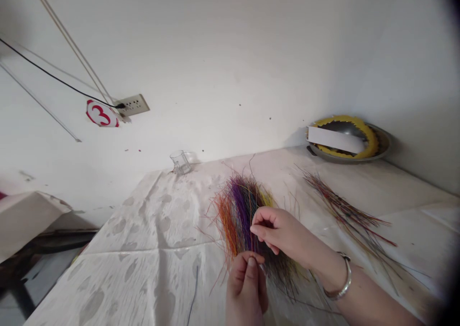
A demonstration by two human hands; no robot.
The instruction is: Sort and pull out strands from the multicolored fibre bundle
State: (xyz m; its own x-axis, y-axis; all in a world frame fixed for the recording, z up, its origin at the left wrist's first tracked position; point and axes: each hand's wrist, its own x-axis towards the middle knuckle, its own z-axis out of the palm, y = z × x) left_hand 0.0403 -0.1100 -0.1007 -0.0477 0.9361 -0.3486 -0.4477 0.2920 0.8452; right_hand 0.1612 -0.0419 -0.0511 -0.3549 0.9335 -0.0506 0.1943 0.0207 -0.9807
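My left hand (246, 287) is cut off at bottom edge; it and my right hand (283, 235) hide the middle of the strand bundle (239, 211); grip unclear.

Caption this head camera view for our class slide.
Left hand and right hand hold a bundle of multicoloured fibres.

A fan of thin orange, purple, yellow and dark fibre strands (240, 216) splays upward above a mottled sheet, stray tips sticking out. A person's left hand (247, 285) pinches the strands low down, the right hand (276, 232) curled against them

Two hands (276, 232), two fibre bundles (239, 211), one glass cup (180, 162).
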